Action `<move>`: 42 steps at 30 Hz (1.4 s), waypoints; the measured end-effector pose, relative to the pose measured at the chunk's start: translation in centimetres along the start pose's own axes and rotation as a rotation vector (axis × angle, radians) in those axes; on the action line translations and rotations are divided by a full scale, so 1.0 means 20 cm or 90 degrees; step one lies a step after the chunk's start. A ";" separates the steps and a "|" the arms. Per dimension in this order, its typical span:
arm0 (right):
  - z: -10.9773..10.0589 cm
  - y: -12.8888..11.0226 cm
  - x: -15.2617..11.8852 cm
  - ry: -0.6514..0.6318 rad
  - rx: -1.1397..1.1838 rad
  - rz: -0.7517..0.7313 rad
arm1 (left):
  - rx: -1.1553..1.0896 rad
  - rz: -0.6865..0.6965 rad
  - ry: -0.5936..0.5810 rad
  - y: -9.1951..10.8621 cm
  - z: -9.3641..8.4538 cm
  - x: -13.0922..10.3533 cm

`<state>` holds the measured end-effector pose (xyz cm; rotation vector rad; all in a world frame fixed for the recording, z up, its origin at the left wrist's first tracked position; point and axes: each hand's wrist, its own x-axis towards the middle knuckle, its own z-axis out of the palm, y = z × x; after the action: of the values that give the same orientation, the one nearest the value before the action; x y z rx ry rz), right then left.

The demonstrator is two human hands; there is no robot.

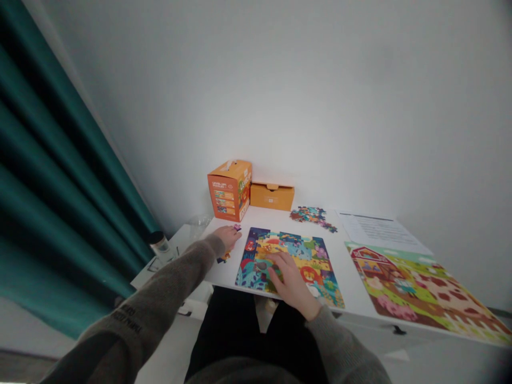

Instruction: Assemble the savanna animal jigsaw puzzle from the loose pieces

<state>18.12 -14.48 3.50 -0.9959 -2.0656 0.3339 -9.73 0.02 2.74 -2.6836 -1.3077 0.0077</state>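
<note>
A colourful jigsaw puzzle (298,249) with a lion and other animals lies on the white table in front of me, largely assembled, with a gap at its top edge. My right hand (291,281) rests on its lower middle, thumb and fingers apart. My left hand (227,238) is stretched out beyond the puzzle's left side, fingers extended low over the table. A pink puzzle piece (237,228) lies by those fingertips. Below the same hand, a few dark and orange puzzle pieces (224,258) show, partly covered by it.
An orange puzzle box (230,191) and a lower orange carton (272,197) stand against the wall. Joined and loose pieces (312,215) lie behind the puzzle. To the right are a printed sheet (376,230) and a farm puzzle (420,290). A dark-lidded jar (159,244) stands at left.
</note>
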 end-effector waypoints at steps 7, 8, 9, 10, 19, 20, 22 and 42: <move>-0.01 0.00 0.01 0.015 0.029 0.003 | -0.095 -0.047 0.105 -0.01 -0.03 -0.01; 0.00 0.00 0.02 0.016 0.042 0.009 | -0.142 -0.047 0.149 0.01 -0.04 -0.02; 0.00 0.00 0.02 0.017 0.062 0.020 | -0.194 -0.041 0.207 0.05 -0.06 -0.03; 0.00 0.00 0.03 0.019 0.092 0.037 | -0.251 -0.015 0.270 0.11 -0.08 -0.05; -0.02 -0.13 0.10 0.096 0.610 0.307 | -0.563 0.143 0.490 0.62 -0.40 -0.16; -0.04 -0.13 0.10 0.106 0.596 0.308 | -0.586 0.149 0.485 0.64 -0.40 -0.17; -0.08 -0.14 0.11 0.124 0.527 0.298 | -0.658 0.134 0.470 0.67 -0.38 -0.20; -0.19 -0.07 0.09 -0.036 0.191 0.121 | -1.075 -0.118 0.333 0.86 -0.21 -0.23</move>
<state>19.59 -14.37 7.71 -1.0064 -1.9023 0.7545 1.09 -14.59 4.17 -2.8851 -1.6288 -2.6087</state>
